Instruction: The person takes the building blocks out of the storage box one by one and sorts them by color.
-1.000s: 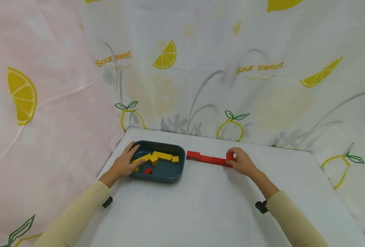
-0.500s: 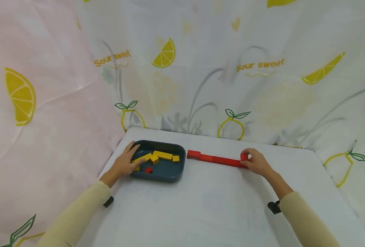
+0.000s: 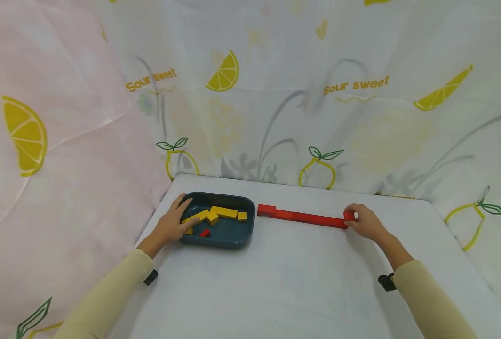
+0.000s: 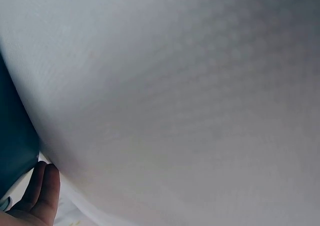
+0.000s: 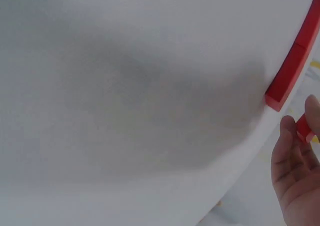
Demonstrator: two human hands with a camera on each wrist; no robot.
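My left hand (image 3: pixel 170 226) holds the left side of a dark blue tray (image 3: pixel 229 234), thumb over the inside and fingers along the outer wall. In the tray lie several yellow blocks (image 3: pixel 223 213) and one small red block (image 3: pixel 205 233). To the right of the tray, red blocks run end to end in a row (image 3: pixel 320 219) on the white table, a taller-looking one (image 3: pixel 266 210) at the left end. At the row's right end my right hand (image 3: pixel 366 222) pinches a small red block (image 5: pixel 302 128) between thumb and fingertips; in the right wrist view a gap separates it from the row.
White cloth covers the table (image 3: pixel 275 292). Close behind it hangs a lemon-print curtain (image 3: pixel 267 117), and a pink one (image 3: pixel 76 155) borders the left side.
My right hand has moved rightward along the red row with the small red block, so the row's right end now shows. My left hand and the tray have stayed in place.
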